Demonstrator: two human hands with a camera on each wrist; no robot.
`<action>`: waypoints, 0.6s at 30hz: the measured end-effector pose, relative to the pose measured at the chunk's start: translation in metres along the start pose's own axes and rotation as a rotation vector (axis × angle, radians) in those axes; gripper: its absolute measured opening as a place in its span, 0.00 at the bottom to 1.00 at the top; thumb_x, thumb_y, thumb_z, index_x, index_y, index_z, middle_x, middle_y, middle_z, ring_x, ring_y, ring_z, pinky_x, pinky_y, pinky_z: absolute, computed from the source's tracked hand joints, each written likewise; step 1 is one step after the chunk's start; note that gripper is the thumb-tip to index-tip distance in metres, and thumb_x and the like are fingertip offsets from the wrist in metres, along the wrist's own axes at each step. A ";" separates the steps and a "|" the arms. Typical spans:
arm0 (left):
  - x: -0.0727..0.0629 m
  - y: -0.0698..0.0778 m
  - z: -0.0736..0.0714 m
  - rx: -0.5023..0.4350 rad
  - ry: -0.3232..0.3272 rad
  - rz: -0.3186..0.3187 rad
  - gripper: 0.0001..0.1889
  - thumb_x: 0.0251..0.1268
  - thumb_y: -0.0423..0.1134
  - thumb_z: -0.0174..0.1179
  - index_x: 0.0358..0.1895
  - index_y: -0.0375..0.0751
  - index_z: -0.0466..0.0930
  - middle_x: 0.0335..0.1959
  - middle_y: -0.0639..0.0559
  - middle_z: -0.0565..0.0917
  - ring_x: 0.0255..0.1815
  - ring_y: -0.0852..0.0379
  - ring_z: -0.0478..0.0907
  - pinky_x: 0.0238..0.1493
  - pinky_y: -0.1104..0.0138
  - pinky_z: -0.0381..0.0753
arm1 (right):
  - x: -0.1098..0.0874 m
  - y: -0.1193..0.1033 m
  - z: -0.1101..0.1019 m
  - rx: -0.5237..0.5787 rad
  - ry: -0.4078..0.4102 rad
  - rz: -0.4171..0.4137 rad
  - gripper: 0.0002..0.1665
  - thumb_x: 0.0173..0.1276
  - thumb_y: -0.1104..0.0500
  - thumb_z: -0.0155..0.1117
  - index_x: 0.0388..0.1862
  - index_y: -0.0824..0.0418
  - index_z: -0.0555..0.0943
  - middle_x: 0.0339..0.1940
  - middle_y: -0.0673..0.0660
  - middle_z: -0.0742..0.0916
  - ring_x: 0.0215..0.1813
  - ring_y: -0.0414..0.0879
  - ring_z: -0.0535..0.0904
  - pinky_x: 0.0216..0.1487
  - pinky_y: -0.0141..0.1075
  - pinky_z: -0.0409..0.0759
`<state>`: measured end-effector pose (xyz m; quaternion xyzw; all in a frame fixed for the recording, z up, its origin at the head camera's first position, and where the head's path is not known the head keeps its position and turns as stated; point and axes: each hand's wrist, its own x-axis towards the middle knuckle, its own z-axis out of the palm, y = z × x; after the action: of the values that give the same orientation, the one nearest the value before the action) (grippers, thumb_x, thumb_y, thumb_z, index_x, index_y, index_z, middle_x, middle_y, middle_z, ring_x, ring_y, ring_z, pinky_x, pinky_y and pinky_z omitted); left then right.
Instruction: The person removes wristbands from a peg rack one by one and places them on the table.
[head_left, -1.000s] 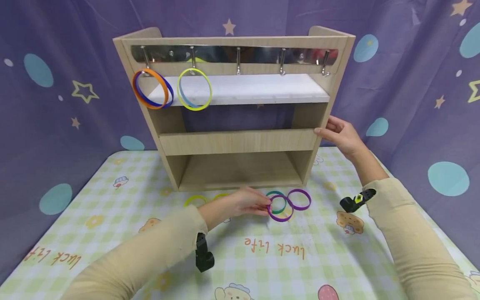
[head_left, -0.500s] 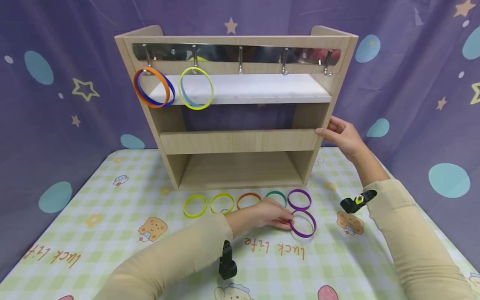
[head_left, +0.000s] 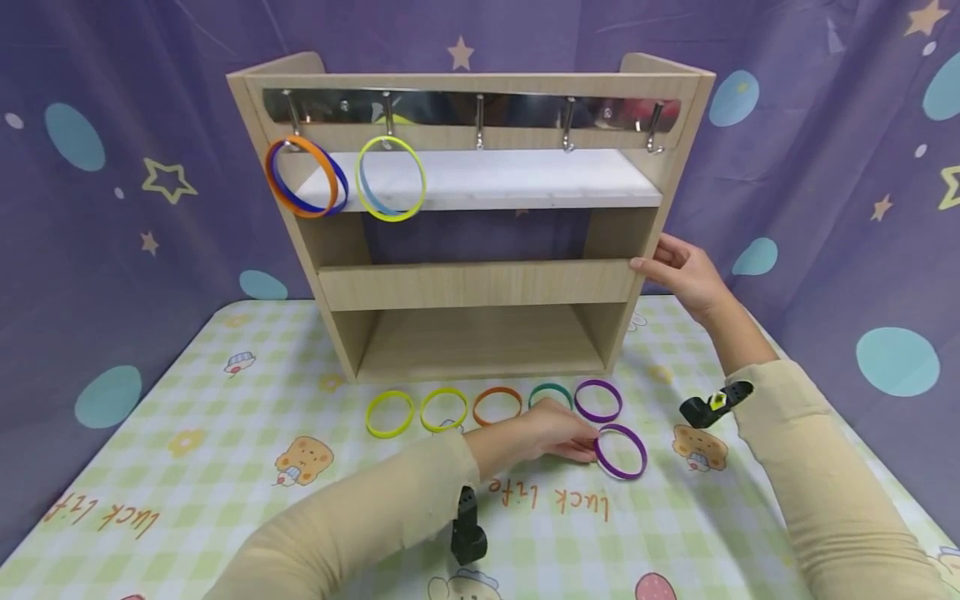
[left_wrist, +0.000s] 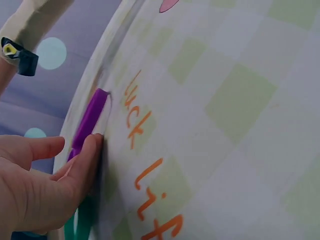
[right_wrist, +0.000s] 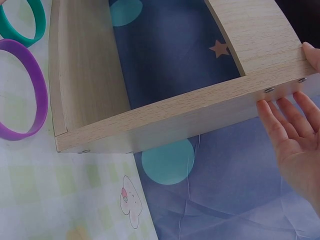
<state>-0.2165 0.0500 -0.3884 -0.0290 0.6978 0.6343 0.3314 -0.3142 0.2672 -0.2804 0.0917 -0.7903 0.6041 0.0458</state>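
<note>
My left hand is low over the table, its fingertips right at the left edge of a purple ring lying on the cloth. In the left wrist view a gap separates the thumb from the straight fingers, and the purple ring shows just beyond them. My right hand grips the right side of a wooden shelf unit; the right wrist view has the thumb on its front board and the fingers against the outer side panel.
Before the shelf lie two yellow rings, an orange ring, a green ring and another purple ring. A metal hook strip carries orange and blue rings on its first hook, yellow and light blue rings on its second.
My left hand has moved right and toward me, taking one purple ring away from the green one to a spot before the other purple ring. The right hand stays at the shelf.
</note>
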 end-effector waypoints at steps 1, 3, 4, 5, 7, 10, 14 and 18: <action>-0.001 0.001 -0.001 0.012 -0.001 0.001 0.08 0.61 0.26 0.61 0.41 0.23 0.82 0.37 0.32 0.86 0.36 0.46 0.88 0.43 0.64 0.89 | 0.000 0.000 0.000 -0.008 -0.001 0.001 0.39 0.65 0.57 0.66 0.73 0.60 0.63 0.53 0.38 0.83 0.48 0.25 0.79 0.48 0.18 0.80; -0.002 0.003 -0.003 0.039 0.001 0.000 0.09 0.62 0.27 0.61 0.43 0.23 0.81 0.38 0.32 0.86 0.37 0.46 0.88 0.43 0.64 0.89 | 0.000 0.001 0.000 -0.016 -0.003 0.002 0.40 0.65 0.56 0.66 0.73 0.60 0.63 0.55 0.39 0.83 0.48 0.25 0.79 0.48 0.18 0.80; -0.003 0.004 -0.004 0.048 0.003 0.000 0.10 0.61 0.27 0.61 0.44 0.22 0.80 0.39 0.32 0.86 0.38 0.45 0.88 0.43 0.64 0.89 | 0.000 0.001 0.000 -0.018 -0.002 0.002 0.40 0.65 0.56 0.66 0.73 0.60 0.63 0.55 0.40 0.83 0.48 0.25 0.79 0.48 0.18 0.80; -0.004 0.005 -0.005 0.059 0.007 0.002 0.11 0.61 0.28 0.61 0.45 0.22 0.79 0.39 0.31 0.86 0.39 0.44 0.87 0.43 0.63 0.89 | 0.000 0.001 0.001 -0.016 -0.003 0.001 0.40 0.65 0.56 0.66 0.73 0.60 0.63 0.55 0.40 0.83 0.48 0.25 0.79 0.48 0.18 0.80; -0.007 0.006 -0.008 0.089 0.016 0.006 0.13 0.61 0.29 0.62 0.46 0.23 0.78 0.40 0.31 0.86 0.42 0.42 0.87 0.43 0.62 0.89 | 0.001 0.002 0.001 -0.002 -0.005 0.000 0.40 0.65 0.56 0.66 0.73 0.61 0.63 0.54 0.39 0.84 0.48 0.25 0.79 0.48 0.19 0.80; -0.012 0.008 -0.012 0.144 0.005 0.026 0.13 0.62 0.31 0.62 0.46 0.24 0.78 0.42 0.31 0.86 0.44 0.41 0.86 0.44 0.61 0.89 | 0.000 0.003 0.001 0.007 -0.001 -0.004 0.40 0.65 0.56 0.67 0.73 0.61 0.63 0.50 0.36 0.84 0.47 0.25 0.80 0.48 0.19 0.81; -0.018 0.012 -0.023 0.219 -0.029 0.069 0.12 0.63 0.34 0.61 0.45 0.28 0.81 0.43 0.34 0.87 0.45 0.43 0.86 0.43 0.62 0.89 | -0.001 0.002 0.000 0.010 0.000 -0.004 0.40 0.65 0.56 0.67 0.73 0.61 0.63 0.49 0.35 0.83 0.47 0.25 0.80 0.47 0.19 0.80; -0.025 0.019 -0.040 0.274 -0.089 0.104 0.13 0.65 0.36 0.60 0.48 0.29 0.80 0.46 0.36 0.86 0.49 0.44 0.84 0.45 0.63 0.88 | 0.000 0.001 0.000 0.004 -0.008 -0.001 0.40 0.65 0.55 0.66 0.73 0.60 0.63 0.53 0.37 0.83 0.48 0.25 0.79 0.48 0.18 0.80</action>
<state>-0.2226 0.0074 -0.3602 0.0809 0.7631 0.5501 0.3295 -0.3144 0.2673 -0.2818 0.0945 -0.7892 0.6054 0.0429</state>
